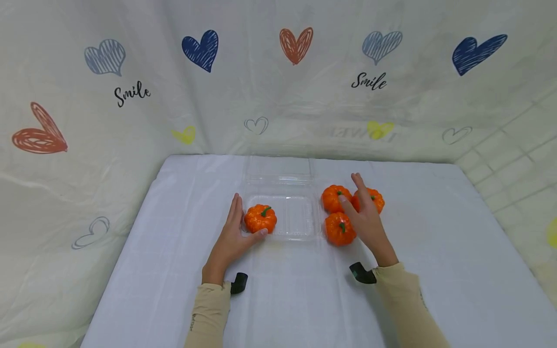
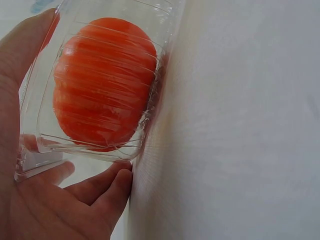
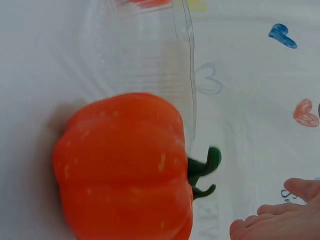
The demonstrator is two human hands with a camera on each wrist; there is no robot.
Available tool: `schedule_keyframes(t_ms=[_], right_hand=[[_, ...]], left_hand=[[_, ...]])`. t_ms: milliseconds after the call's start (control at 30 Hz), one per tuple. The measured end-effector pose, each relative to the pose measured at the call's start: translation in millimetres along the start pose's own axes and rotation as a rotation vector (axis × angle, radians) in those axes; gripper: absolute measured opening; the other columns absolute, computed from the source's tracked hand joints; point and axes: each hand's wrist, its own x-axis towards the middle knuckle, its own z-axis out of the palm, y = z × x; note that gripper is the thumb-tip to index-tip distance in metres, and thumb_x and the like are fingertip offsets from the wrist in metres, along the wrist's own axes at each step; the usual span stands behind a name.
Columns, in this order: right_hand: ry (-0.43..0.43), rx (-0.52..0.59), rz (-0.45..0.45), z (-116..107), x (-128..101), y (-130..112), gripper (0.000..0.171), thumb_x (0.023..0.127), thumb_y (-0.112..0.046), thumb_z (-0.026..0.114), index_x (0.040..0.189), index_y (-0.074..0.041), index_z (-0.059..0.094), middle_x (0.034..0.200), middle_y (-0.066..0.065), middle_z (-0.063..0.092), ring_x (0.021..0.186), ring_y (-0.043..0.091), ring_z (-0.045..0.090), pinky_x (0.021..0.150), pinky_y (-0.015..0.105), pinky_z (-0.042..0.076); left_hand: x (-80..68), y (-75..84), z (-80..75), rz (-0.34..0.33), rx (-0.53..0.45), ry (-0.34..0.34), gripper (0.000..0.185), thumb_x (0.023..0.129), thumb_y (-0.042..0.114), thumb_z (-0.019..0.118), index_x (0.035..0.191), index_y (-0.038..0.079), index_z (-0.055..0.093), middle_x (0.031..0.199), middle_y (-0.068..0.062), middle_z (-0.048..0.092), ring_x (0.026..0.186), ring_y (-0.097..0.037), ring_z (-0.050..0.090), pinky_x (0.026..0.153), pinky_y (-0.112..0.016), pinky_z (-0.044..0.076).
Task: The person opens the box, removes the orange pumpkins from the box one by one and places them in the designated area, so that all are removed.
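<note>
A clear plastic clamshell container (image 1: pixel 298 217) lies with its lid (image 1: pixel 278 169) folded back. One small orange toy pumpkin (image 1: pixel 260 219) with a green stem sits in its left side, seen through the ribbed wall in the left wrist view. My left hand (image 1: pixel 230 241) holds the container's near left corner, thumb at the front rim, fingers along the left wall. Over three more pumpkins, the near one (image 1: pixel 340 229), the back left one (image 1: pixel 334 198) and the back right one (image 1: pixel 376 199), hovers my right hand (image 1: pixel 367 220). Its fingers are spread and grip nothing.
A white cloth covers the table (image 1: pixel 287 299). Behind it hangs a pale curtain (image 1: pixel 243 77) printed with hearts and the word Smile. The three loose pumpkins stand close together along the container's right side. A black wrist mount (image 1: pixel 362 273) sticks out from the right sleeve.
</note>
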Motion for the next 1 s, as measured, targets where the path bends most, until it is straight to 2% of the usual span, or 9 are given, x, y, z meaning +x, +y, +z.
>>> schedule_keyframes(t_ms=[300, 467, 600, 1000], right_hand=[[-0.038, 0.017, -0.015, 25, 2, -3, 0.074, 0.112, -0.03, 0.059, 0.173, -0.014, 0.02, 0.179, 0.009, 0.013, 0.163, 0.033, 0.013, 0.127, 0.061, 0.019], [-0.068, 0.018, 0.004, 39, 0, -8, 0.076, 0.11, -0.037, 0.061, 0.173, -0.018, 0.022, 0.179, 0.004, 0.012, 0.163, 0.035, 0.015, 0.126, 0.066, 0.019], [-0.082, 0.009, -0.022, 47, -1, -12, 0.074, 0.11, -0.039, 0.061, 0.173, -0.022, 0.025, 0.179, 0.003, 0.012, 0.163, 0.033, 0.015, 0.124, 0.07, 0.018], [-0.122, 0.05, -0.061, 68, 1, -28, 0.073, 0.107, -0.039, 0.064, 0.171, -0.022, 0.031, 0.179, -0.003, 0.014, 0.163, 0.028, 0.015, 0.125, 0.066, 0.02]], left_hand=[[-0.8, -1.3, -1.5, -0.007, 0.002, -0.006, 0.126, 0.089, 0.066, 0.079, 0.174, 0.015, 0.001, 0.178, 0.012, -0.008, 0.161, -0.028, 0.024, 0.127, -0.053, 0.022], [-0.3, -1.4, -0.6, -0.014, 0.005, -0.008, 0.125, 0.089, 0.067, 0.078, 0.174, 0.017, 0.0, 0.178, 0.013, -0.008, 0.162, -0.027, 0.021, 0.127, -0.054, 0.022], [1.0, -0.2, 1.3, -0.011, -0.001, -0.004, 0.124, 0.089, 0.064, 0.079, 0.174, 0.017, 0.001, 0.178, 0.015, -0.008, 0.161, -0.026, 0.024, 0.127, -0.054, 0.022], [0.6, 0.6, -0.6, -0.007, 0.014, 0.004, 0.123, 0.09, 0.062, 0.079, 0.174, 0.015, 0.002, 0.178, 0.014, -0.007, 0.161, -0.026, 0.023, 0.126, -0.054, 0.024]])
